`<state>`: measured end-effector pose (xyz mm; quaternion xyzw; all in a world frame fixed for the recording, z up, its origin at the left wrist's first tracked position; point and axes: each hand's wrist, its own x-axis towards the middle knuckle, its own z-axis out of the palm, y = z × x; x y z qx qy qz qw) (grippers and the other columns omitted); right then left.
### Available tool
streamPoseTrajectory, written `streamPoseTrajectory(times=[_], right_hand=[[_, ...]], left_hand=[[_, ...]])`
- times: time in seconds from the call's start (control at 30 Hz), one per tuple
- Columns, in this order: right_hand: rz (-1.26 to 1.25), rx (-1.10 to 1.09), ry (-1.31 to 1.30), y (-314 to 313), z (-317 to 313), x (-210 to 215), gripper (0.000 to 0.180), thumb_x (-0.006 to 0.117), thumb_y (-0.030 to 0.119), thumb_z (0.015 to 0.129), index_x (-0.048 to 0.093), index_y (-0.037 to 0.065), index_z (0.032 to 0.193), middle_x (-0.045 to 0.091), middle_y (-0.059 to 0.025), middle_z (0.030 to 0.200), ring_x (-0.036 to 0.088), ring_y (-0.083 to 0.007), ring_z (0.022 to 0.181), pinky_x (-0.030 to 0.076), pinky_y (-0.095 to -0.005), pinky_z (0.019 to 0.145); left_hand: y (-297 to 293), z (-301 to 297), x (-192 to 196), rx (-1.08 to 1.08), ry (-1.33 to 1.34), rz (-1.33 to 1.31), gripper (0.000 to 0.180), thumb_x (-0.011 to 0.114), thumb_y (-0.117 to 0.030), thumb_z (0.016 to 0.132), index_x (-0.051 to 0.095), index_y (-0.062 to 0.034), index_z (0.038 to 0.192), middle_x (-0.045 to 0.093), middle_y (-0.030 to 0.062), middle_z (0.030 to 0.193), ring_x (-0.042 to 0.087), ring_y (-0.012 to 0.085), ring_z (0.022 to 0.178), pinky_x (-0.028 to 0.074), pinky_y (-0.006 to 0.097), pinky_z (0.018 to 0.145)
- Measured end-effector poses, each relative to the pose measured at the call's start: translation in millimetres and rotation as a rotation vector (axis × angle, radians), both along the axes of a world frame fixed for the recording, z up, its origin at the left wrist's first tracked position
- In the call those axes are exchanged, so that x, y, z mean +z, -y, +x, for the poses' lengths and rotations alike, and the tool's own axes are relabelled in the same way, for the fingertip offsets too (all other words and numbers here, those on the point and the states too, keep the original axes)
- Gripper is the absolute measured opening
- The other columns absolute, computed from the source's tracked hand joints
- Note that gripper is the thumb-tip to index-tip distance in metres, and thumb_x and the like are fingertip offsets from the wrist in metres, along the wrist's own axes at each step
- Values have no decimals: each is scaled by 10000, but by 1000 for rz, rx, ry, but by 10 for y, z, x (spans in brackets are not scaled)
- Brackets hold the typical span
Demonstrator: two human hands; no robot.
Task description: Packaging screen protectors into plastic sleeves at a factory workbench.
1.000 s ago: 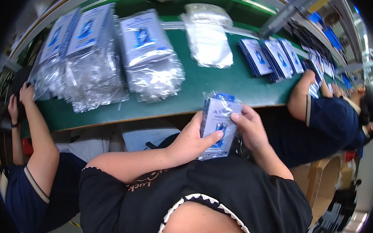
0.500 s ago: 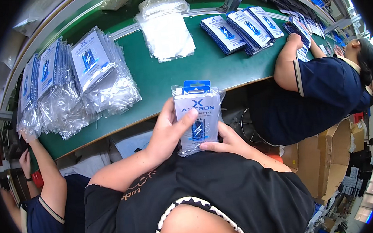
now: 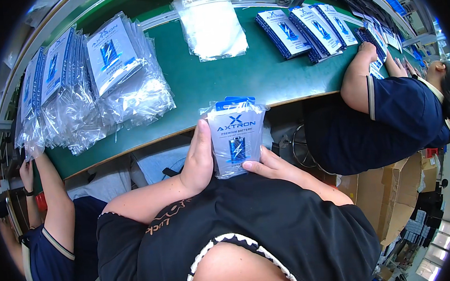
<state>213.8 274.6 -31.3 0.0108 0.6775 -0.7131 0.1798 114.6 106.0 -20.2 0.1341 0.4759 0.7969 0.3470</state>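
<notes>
A white and blue battery box [image 3: 236, 134] in a clear plastic bag is upright in front of my chest, its printed face toward me. A blue hang tab sticks up at its top. My right hand [image 3: 270, 167] grips the lower right corner, with the thumb on the front. Along the left edge, my left hand [image 3: 199, 155] presses against the bag, one digit pointing up; its other fingers are mostly hidden behind the package.
Bagged battery boxes [image 3: 111, 57] are piled on the left of the green table [image 3: 211, 84]. Clear bags [image 3: 213, 30] lie at the back middle. Unbagged boxes [image 3: 316, 29] form stacks at the right. Co-workers sit on both sides; cardboard boxes [image 3: 388, 192] stand lower right.
My left thumb has come off the front of the box to its left edge. The right thumb stays at the lower corner. The table appears slightly higher in view.
</notes>
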Motion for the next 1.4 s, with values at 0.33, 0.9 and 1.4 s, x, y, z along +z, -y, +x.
streamPoseTrajectory(times=[0.33, 0.9, 1.4], right_hand=[[111, 80, -33, -11, -41, -70, 590, 536, 298, 954, 318, -52, 1376, 426, -233, 1361, 392, -314, 1314, 288, -398, 1096], [270, -205, -340, 46, -310, 410, 538, 503, 224, 966, 299, -44, 1385, 503, -196, 1282, 484, -248, 1205, 364, -353, 1016], [324, -143, -400, 648, -2239, 1250, 423, 492, 396, 963, 550, -23, 970, 562, -73, 749, 544, -141, 678, 460, -292, 601]], left_hand=[[-12, -137, 97, 242, -44, -33, 347, 259, -205, 1015, 476, 13, 1175, 520, 96, 1104, 501, 142, 1011, 389, 271, 920], [-44, -316, 468, 61, -342, -57, 459, 570, -147, 954, 350, -2, 1329, 533, 89, 1201, 521, 147, 1104, 424, 308, 959], [833, -975, 618, 840, -994, -533, 447, 428, -240, 1012, 446, 83, 1321, 368, 200, 1420, 379, 303, 1311, 267, 372, 1096]])
